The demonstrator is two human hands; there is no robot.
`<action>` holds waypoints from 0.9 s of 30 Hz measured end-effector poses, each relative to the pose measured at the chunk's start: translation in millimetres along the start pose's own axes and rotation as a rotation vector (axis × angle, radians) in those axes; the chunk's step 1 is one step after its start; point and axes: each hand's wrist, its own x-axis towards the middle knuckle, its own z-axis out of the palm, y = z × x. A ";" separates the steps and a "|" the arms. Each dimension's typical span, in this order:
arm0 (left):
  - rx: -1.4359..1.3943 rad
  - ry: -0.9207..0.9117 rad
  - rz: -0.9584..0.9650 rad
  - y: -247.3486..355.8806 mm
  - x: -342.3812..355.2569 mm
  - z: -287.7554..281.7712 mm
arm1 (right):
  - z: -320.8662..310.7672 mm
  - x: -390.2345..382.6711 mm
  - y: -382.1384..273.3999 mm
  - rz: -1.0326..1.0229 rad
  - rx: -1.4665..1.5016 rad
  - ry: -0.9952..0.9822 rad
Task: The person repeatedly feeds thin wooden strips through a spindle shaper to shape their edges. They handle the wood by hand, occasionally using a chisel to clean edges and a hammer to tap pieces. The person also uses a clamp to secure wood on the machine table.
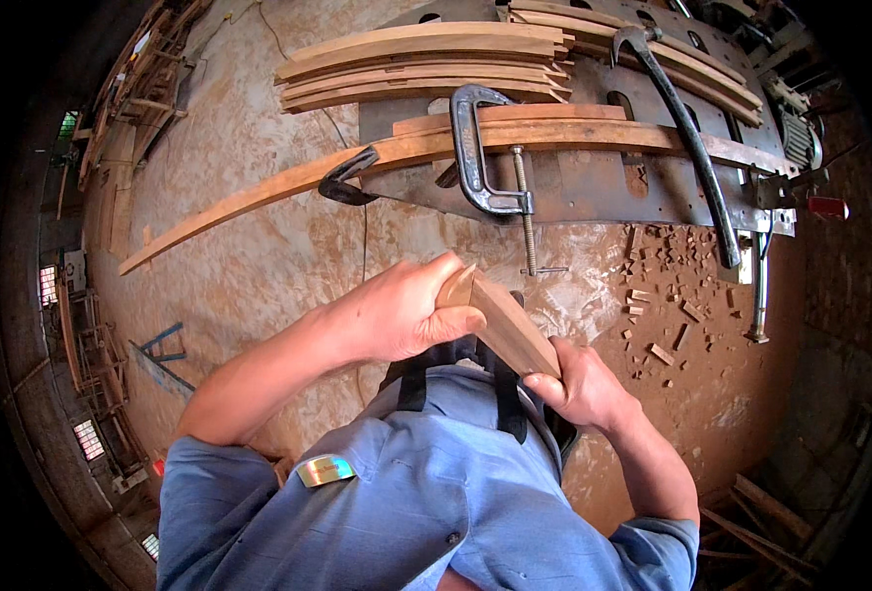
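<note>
My left hand (421,310) is closed around the pointed, angle-cut end of a short wooden block (510,325), its thumb pressed near that end. My right hand (584,389) grips the block's other end, lower and to the right, with the thumb along its edge. The block is held tilted in front of my body, below a steel bench (564,192). On that bench, just above my hands, a large C-clamp (469,158) sits over a long wooden strip (239,217), its screw hanging past the front edge.
Stacked wooden strips (416,49) lie along the bench's back. A long black pry bar (692,148) and a dark bent tool (342,187) rest on it, with a motor (799,138) at the right. Offcuts (663,350) litter the floor (288,148); timber (131,108) is piled at the left.
</note>
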 end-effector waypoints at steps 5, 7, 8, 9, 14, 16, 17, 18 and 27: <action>0.131 0.051 0.063 9.6 -5.7 -2.4 | -2.8 0.6 2.4 -0.072 -0.148 0.115; 0.189 0.087 0.144 10.8 -5.8 -1.2 | -4.6 3.0 4.5 -0.118 -0.173 0.157; 0.202 0.107 0.210 9.9 -4.2 0.4 | -5.7 4.2 6.1 -0.137 -0.186 0.180; 0.216 0.127 0.277 8.9 -2.8 1.7 | -5.4 6.0 9.7 -0.165 -0.198 0.203; 0.295 0.207 0.459 3.3 4.6 8.2 | -5.2 17.4 28.9 -0.268 -0.244 0.285; 0.311 0.222 0.492 1.7 7.1 10.9 | -6.3 21.3 36.0 -0.294 -0.292 0.325; 0.318 0.225 0.500 1.1 8.0 12.1 | -7.4 22.4 37.8 -0.294 -0.295 0.332; 0.324 0.229 0.509 0.6 8.7 13.4 | -8.5 23.3 39.2 -0.295 -0.298 0.339; 0.318 0.237 0.629 -5.1 15.3 26.5 | -19.3 27.8 46.5 -0.399 -0.352 0.444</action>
